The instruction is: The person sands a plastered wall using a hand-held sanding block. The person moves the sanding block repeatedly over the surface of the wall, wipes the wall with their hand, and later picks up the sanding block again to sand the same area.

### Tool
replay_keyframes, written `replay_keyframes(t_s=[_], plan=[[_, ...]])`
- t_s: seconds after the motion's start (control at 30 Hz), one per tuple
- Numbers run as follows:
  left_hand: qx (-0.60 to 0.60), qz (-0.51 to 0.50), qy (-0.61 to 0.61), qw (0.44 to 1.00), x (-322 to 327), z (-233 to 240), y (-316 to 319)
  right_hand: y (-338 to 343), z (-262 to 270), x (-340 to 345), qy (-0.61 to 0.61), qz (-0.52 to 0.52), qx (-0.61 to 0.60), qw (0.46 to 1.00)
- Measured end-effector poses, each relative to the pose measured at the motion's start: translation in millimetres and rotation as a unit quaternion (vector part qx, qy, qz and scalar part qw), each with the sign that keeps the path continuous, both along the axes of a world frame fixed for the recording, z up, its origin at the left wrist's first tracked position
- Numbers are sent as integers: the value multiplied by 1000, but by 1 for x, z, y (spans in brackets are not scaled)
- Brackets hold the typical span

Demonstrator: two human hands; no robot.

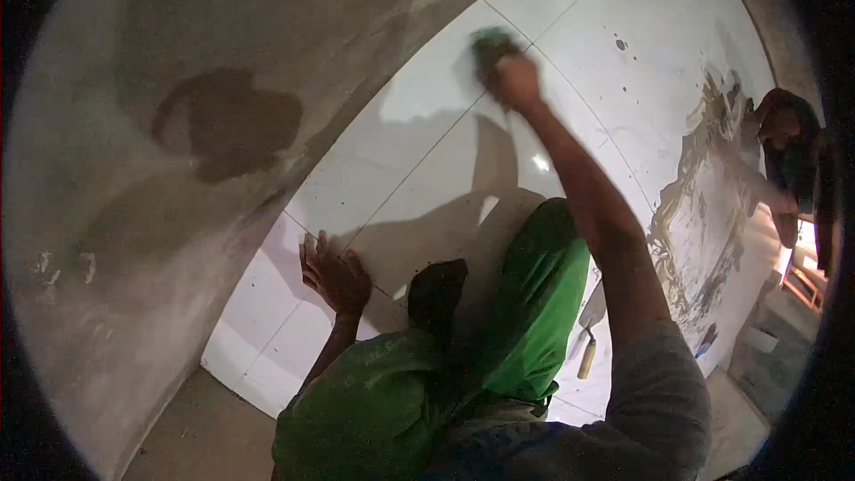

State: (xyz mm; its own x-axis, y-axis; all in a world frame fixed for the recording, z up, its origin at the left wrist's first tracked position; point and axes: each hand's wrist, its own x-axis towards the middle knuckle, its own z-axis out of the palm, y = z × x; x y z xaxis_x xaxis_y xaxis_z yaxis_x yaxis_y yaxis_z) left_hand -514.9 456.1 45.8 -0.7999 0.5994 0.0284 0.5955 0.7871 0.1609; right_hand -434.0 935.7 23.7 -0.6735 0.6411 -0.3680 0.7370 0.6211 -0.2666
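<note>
My right hand (518, 83) is stretched out over the white floor tiles (427, 153), closed on a green object (492, 41), blurred, perhaps a cloth or pad. It is beside the joint where several tiles meet. Fingers spread, my left hand (339, 275) rests flat on the tiles near the wall's foot. My knees, in green trousers (541, 300), are bent on the floor. A trowel with a yellowish handle (587, 359) lies on the tiles to the right of my leg, its blade partly hidden by my arm and leg.
A bare plastered wall (200, 214) runs along the left. Wet grey-brown slurry (674, 200) is smeared over tiles at the right, where another person (788, 140) crouches with an arm reaching in. Untiled floor (200, 427) shows at the lower left.
</note>
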Motion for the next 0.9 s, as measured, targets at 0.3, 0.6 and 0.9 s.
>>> replay_keyframes(t_s=[0.3,0.6,0.9], plan=[[80,-23,-31,996,20,-19,-1,-255,-30,-37,235,153,-186,942],[51,43,138,988,15,-48,-11,-190,109,45,305,-40,-114,945],[111,-16,250,962,2,-64,-16,-137,89,146,558,-399,-194,701]])
